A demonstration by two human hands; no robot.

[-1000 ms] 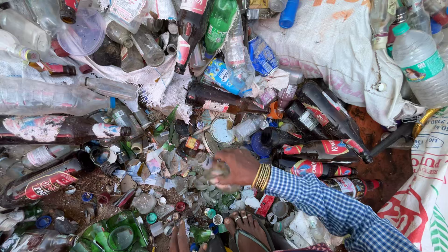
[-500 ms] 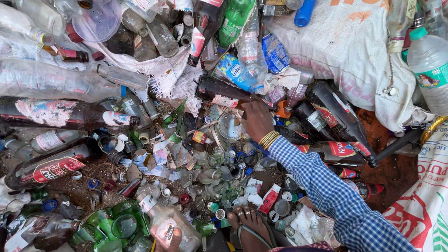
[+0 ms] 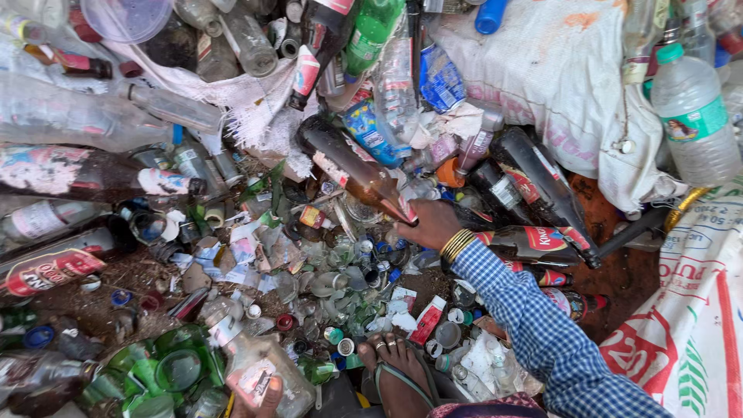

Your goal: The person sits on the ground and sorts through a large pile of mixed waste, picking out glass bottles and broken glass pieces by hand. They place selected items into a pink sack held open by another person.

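Note:
My right hand (image 3: 430, 224), in a blue checked sleeve with gold bangles at the wrist, is closed around the neck of a brown glass bottle (image 3: 348, 166). The bottle slants up and to the left over the heap. Broken glass, caps and torn labels (image 3: 333, 271) lie just under and left of the hand. At the bottom edge a small patch of skin, perhaps my left hand (image 3: 268, 395), rests against a clear glass bottle (image 3: 251, 364). Its fingers are hidden.
Dark glass bottles with red labels (image 3: 542, 240) lie right of the hand. Clear plastic bottles (image 3: 70, 116) fill the left, green glass (image 3: 166, 371) the lower left. White sacks (image 3: 557, 70) sit at the back right and right (image 3: 689, 310). My sandalled foot (image 3: 395, 368) is below.
My right hand has moved up and right from the middle of the debris to the brown bottle and closed on its neck. The view has shifted slightly.

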